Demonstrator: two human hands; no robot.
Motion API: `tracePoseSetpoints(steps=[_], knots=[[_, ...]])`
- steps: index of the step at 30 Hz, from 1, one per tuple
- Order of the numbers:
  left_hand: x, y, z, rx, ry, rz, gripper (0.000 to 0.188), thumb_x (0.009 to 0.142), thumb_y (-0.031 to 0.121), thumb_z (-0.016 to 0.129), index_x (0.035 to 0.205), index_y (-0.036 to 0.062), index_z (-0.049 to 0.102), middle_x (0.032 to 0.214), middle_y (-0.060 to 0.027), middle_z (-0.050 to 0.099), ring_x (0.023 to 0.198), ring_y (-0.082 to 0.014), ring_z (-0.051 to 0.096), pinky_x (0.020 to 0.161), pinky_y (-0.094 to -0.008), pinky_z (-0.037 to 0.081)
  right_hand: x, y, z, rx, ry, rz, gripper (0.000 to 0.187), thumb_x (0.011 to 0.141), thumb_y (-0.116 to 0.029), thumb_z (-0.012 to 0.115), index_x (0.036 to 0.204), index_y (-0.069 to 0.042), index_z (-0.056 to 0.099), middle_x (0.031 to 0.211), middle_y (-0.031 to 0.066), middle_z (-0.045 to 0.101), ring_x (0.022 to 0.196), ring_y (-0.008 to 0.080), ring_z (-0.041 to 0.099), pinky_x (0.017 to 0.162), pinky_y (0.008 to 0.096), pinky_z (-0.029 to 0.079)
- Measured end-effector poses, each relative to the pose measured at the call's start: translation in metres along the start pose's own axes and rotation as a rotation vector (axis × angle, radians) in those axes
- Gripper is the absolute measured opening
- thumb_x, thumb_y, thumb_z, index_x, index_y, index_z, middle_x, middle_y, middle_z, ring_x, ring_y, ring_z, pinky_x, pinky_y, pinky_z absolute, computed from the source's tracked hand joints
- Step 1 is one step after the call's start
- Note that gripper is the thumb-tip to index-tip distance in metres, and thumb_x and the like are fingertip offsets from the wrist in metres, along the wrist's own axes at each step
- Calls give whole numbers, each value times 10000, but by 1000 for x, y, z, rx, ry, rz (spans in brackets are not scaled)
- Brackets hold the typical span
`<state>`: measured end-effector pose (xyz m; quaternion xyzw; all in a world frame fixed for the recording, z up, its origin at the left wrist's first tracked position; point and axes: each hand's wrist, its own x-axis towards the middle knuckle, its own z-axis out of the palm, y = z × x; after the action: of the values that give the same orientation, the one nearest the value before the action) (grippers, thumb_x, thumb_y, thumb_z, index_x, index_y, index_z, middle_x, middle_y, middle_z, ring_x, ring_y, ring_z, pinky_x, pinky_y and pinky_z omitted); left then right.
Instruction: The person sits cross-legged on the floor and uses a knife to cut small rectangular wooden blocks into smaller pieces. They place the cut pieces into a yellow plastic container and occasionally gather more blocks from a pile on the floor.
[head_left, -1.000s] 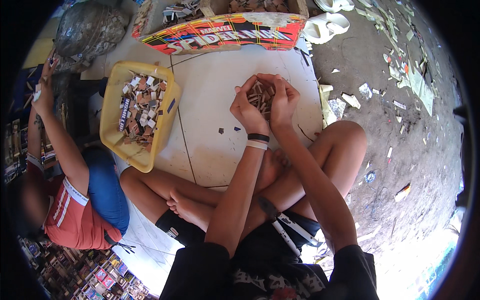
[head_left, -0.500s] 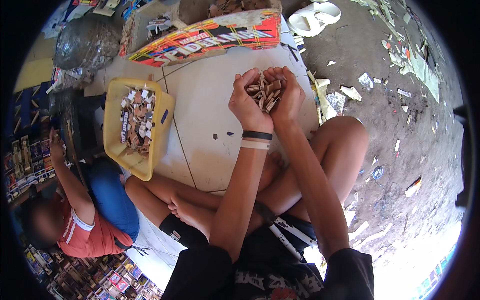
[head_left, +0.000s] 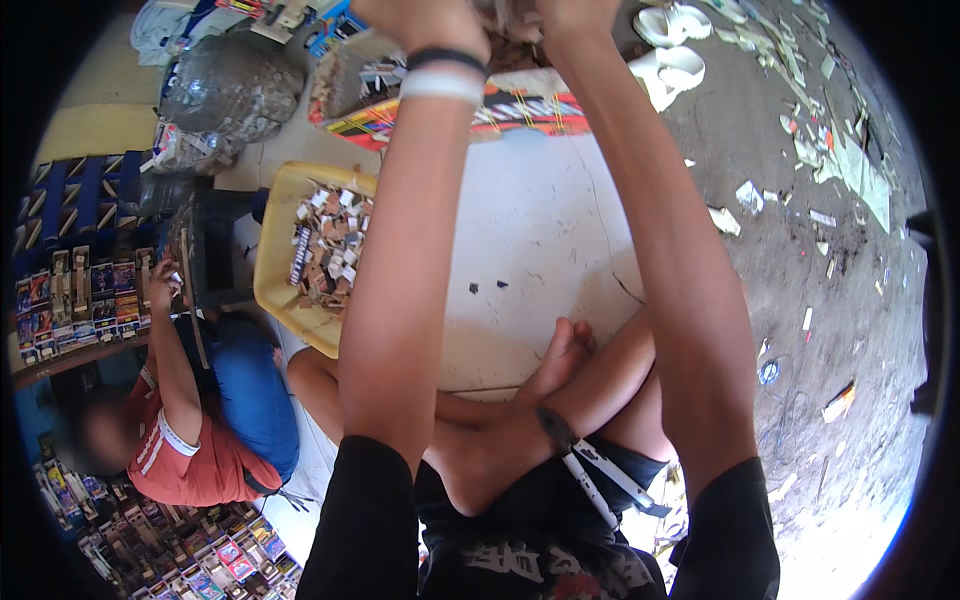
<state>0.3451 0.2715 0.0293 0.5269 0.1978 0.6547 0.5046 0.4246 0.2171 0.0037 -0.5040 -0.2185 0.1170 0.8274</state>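
Note:
Both arms stretch far forward, over the printed red and yellow cardboard box (head_left: 360,124) at the top. My left hand (head_left: 430,22) and my right hand (head_left: 582,14) are cut off by the upper edge, so their fingers are hidden. Small brown pieces (head_left: 512,22) show blurred between the hands; whether they are held or lie in the box, I cannot tell. Left of my left forearm stands a yellow plastic bin (head_left: 275,235) with many small brown and white pieces (head_left: 330,240). A cutting tool with worn white handles (head_left: 592,490) rests on my lap.
At the left sits a person in a red shirt (head_left: 190,455), one hand (head_left: 165,283) raised beside stacked card packs (head_left: 100,295). A filled clear plastic bag (head_left: 230,90) stands behind the bin. White clogs (head_left: 668,72) and paper scraps (head_left: 845,165) lie on the grey floor at right.
Both hands have moved forward from over the white tiles to above the cardboard box. Earlier they were cupped together around a heap of small brown pieces; now they are apart.

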Motion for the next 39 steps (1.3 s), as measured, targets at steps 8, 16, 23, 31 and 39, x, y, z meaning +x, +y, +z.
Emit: tracePoseSetpoints(steps=[8, 16, 23, 31, 39], knots=[[-130, 117, -195, 833, -68, -103, 329, 1093, 214, 625, 999, -53, 791, 948, -72, 796, 890, -128, 675, 811, -264, 500, -37, 41, -134, -272, -134, -228, 317, 1092, -200, 608, 1195, 65, 750, 1158, 149, 797, 1072, 195, 744, 1005, 329, 548], [-243, 236, -355, 1232, 379, -355, 334, 1099, 202, 604, 961, -62, 755, 907, -99, 771, 855, -148, 675, 834, -300, 500, -230, -16, -176, -890, -1137, 80, 52, 911, -14, 727, 961, -29, 735, 896, 133, 753, 794, 290, 736, 716, 396, 568], [-264, 223, -405, 1141, 455, -366, 240, 1055, 155, 635, 955, -21, 764, 913, -104, 785, 857, -166, 702, 797, -305, 509, -273, -24, -82, -748, -1405, 192, 119, 1041, -152, 653, 1067, -67, 732, 818, 46, 716, 695, 117, 657, 648, 273, 515], [-264, 211, -415, 1207, 358, -269, 122, 969, 93, 698, 920, 7, 769, 861, -116, 763, 781, -275, 680, 784, -376, 522, -165, 71, 195, -523, -934, 196, 377, 1062, -368, 514, 794, -119, 605, 583, -52, 417, 479, 69, 341, 447, 316, 248], [-258, 222, -422, 1178, 385, -288, 140, 969, 90, 695, 884, 5, 767, 806, -114, 739, 737, -262, 653, 775, -365, 511, -79, 146, 354, -812, -867, 447, 250, 981, -110, 559, 961, 53, 747, 797, 179, 703, 625, 279, 640, 529, 432, 492]])
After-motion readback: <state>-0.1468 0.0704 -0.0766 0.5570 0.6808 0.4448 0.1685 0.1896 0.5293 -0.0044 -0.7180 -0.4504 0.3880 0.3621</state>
